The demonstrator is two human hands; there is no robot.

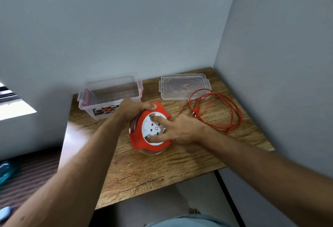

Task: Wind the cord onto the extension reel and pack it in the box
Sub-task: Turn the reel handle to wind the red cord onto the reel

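From my remote seat, the nearest thing I saw was the front edge of the wooden table [144, 176], with both forearms reaching out over it. In the middle of the tabletop sat the extension reel [150, 130], a round red housing with a white socket face turned up and a clear rim showing under it, tipped slightly toward the camera. The left hand [132, 108] gripped the reel's far left edge, fingers curled over the red rim and the thumb lying along the top. The right hand [177, 129] lay over the reel from the right with fingers spread and fairly straight, fingertips [155, 118] pressing on the white socket face; it clasped nothing that I could see.

To the right of the reel, the red cord [234, 111] lay in loose loops on the table, not wound on, its plug [194, 114] resting inside the loops just beyond the right hand. One loop crossed the near corner of the clear lid [183, 86], which lay flat toward the back right of the table.

Behind the left hand stood the clear plastic box [111, 95], open-topped, with red latches and a label on its near side. Grey walls met in a corner behind the table.
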